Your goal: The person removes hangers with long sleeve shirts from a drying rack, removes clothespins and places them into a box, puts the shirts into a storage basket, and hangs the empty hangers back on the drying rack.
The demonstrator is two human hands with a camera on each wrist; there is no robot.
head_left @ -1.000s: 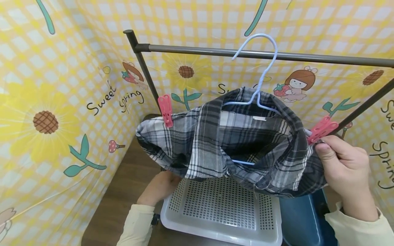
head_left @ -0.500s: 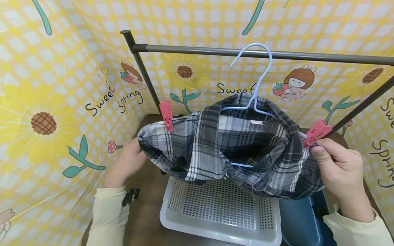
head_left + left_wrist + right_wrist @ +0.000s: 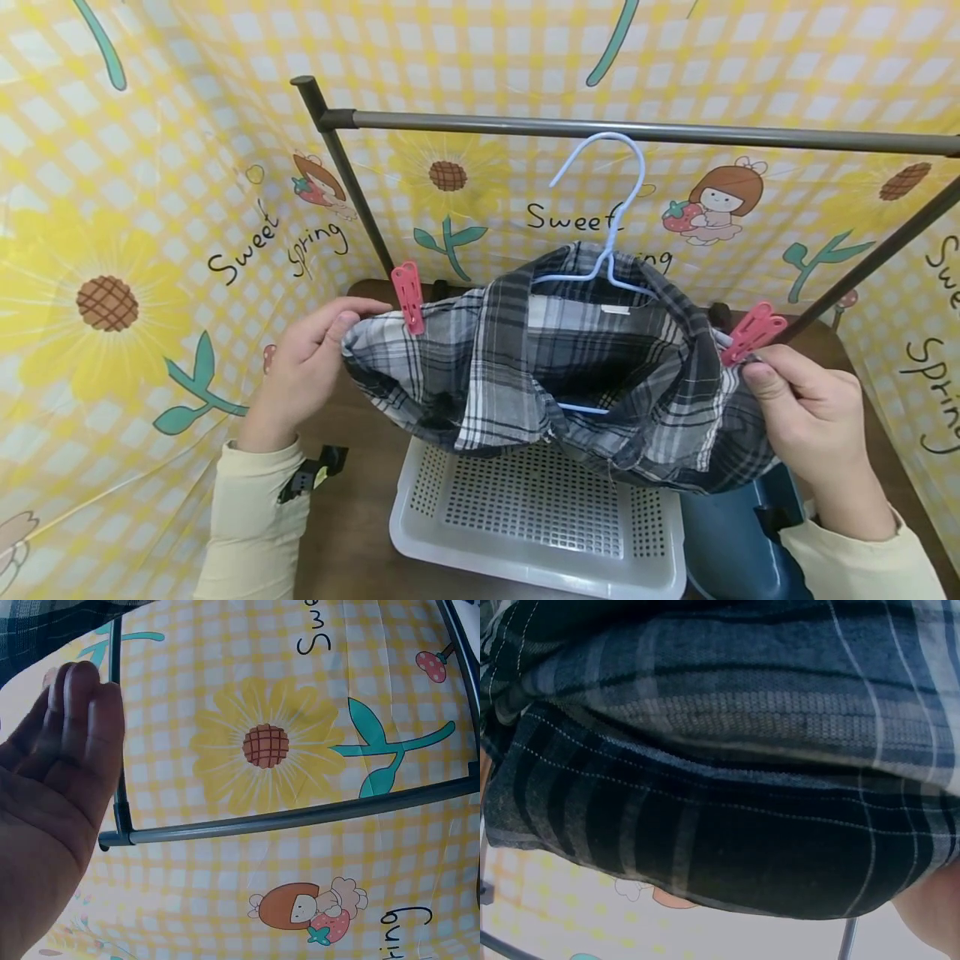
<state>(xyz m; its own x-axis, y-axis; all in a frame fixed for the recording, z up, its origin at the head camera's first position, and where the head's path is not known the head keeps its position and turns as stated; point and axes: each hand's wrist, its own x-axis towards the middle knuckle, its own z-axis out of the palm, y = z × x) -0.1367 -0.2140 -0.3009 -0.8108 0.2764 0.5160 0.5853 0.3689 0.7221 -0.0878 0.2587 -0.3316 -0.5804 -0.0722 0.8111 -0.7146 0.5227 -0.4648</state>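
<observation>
A black, grey and white plaid shirt (image 3: 502, 367) hangs on a light blue hanger (image 3: 639, 167), whose hook stands just below and in front of the rack's bar. One pink clothespin (image 3: 408, 298) is clipped at each shoulder; the other clothespin (image 3: 752, 333) is on the right. My right hand (image 3: 813, 412) pinches the shoulder cloth beside that right clothespin. At the opposite shoulder is my left hand (image 3: 311, 358), its thumb by the shirt's edge. In the left wrist view its fingers (image 3: 75, 712) are nearly straight, near the cloth. The right wrist view is mostly filled by shirt fabric (image 3: 705, 810).
A dark metal rack (image 3: 487, 125) spans the back, with a post at each side. Below the shirt sits a white perforated basket (image 3: 420, 546), and a blue bin (image 3: 731, 542) stands to its right. Yellow checked, flower-printed sheeting (image 3: 172, 225) covers the walls.
My left hand has come out from beneath the shirt, swung left and up to its left shoulder. The shirt and hanger have moved down and slightly left, with my right hand holding on.
</observation>
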